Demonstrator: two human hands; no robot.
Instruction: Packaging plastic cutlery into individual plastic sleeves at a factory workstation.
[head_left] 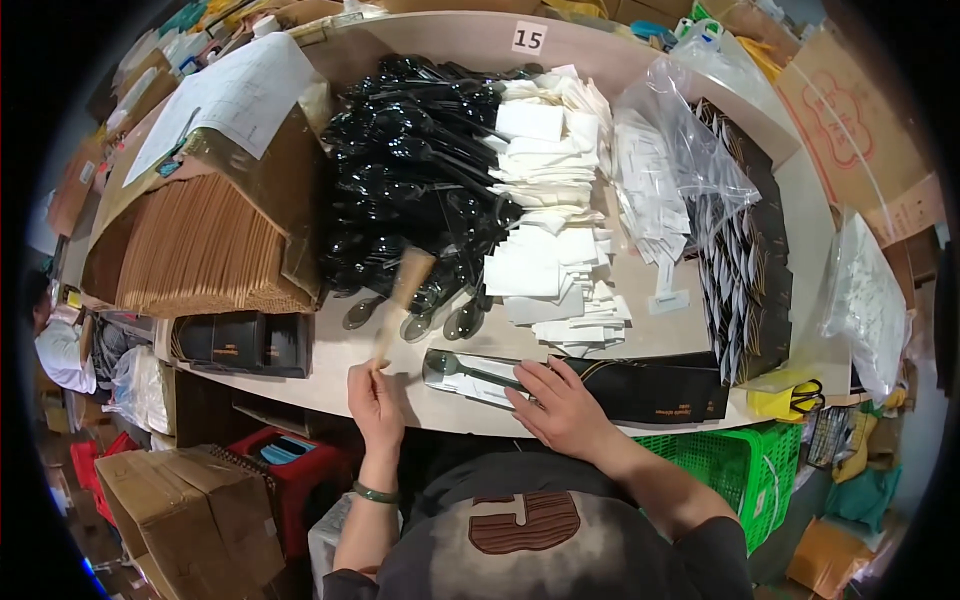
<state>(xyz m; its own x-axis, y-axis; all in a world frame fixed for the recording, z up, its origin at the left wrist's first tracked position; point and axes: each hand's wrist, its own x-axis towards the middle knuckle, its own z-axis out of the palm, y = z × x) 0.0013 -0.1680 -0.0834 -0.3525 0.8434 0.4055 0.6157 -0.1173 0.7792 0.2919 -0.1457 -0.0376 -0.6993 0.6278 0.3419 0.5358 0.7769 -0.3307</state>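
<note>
My left hand (377, 408) is closed round the lower end of a tan flat stick (403, 290), which widens at its far end and is blurred. It points up over the near edge of the spoon pile. To the right, my right hand (560, 405) is palm down with its fingers over the handle end of a dark plastic spoon (446, 364). That spoon lies along a narrow black packet (432, 381) with a white packet (487, 388) beside it. What lies under my right palm is hidden. Several more black packets (655, 388) extend to the right.
A pile of black plastic spoons (415, 150) and stacks of white packets (545, 200) fill the table's middle. A cardboard box (300, 180) of brown slats stands left. Clear-wrapped pieces (650, 180) and upright black packets (735, 260) are right. Yellow-handled scissors (803, 397) lie at the edge.
</note>
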